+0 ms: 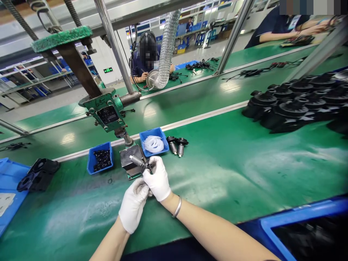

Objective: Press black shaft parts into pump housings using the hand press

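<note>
Both of my hands wear white gloves and meet just in front of the press's block-shaped base (126, 159). My right hand (158, 180) is closed on the black end of a small grey cylindrical part with a pale tip (138, 161), which tilts up to the left over the base. Right beside it, my left hand (132, 206) has its fingers pinched together below the part; whatever they hold is hidden. Two similar grey cylindrical parts with black discs (180, 148) lie behind my right hand.
A blue bin of white rings (141, 139) and a blue bin of small black pieces (91, 169) flank the green press (104, 112). Black housings (288, 112) crowd the right; a black part (40, 175) lies left. Across the bench, a person (138, 69) works near a foil duct (167, 47).
</note>
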Motion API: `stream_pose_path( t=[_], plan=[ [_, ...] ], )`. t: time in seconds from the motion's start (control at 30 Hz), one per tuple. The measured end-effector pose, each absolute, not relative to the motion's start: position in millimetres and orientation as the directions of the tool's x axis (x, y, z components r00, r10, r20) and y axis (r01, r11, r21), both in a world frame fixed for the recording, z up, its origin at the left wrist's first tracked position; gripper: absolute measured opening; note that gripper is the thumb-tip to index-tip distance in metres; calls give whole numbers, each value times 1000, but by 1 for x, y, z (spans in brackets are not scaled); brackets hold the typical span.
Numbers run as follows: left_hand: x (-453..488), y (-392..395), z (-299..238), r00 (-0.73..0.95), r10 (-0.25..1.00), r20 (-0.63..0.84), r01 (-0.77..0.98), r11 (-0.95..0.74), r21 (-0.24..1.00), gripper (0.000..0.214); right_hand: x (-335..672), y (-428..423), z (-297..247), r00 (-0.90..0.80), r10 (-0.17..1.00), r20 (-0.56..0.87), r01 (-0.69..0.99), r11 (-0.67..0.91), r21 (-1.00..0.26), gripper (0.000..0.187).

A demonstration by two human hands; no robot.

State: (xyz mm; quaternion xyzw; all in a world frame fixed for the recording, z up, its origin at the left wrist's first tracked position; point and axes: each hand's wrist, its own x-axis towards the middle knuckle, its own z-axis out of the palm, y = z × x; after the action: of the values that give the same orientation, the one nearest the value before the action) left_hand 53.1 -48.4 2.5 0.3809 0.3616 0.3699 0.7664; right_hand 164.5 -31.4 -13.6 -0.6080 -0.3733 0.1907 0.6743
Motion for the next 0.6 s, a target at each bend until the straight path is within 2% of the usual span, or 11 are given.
stream_pose_path(
  t=[0.17, 0.27, 0.33, 0.43, 0.53, 0.6],
  plan=[
    [53, -55, 1, 438, 878, -193, -129, 274, 953, 25, 168, -23, -22, 692, 694, 199, 158, 124, -980, 23],
    [56, -58, 3, 404, 889, -214, -191, 311, 931, 24, 170, -20, -23, 706, 686, 174, 143, 103, -984, 24],
    [57, -59, 3, 434, 861, -264, -327, 423, 845, 25, 170, -20, -22, 706, 688, 167, 134, 102, -986, 25],
    [53, -56, 1, 516, 771, -372, -503, 625, 597, 24, 172, -22, -20, 690, 705, 165, 122, 112, -986, 25],
    [45, -53, -3, 604, 674, -425, -576, 738, 353, 24, 173, -23, -16, 673, 716, 185, 120, 141, -983, 24],
    [41, -51, -6, 639, 650, -411, -586, 758, 286, 24, 173, -24, -14, 663, 719, 207, 128, 163, -978, 24]
  ],
)
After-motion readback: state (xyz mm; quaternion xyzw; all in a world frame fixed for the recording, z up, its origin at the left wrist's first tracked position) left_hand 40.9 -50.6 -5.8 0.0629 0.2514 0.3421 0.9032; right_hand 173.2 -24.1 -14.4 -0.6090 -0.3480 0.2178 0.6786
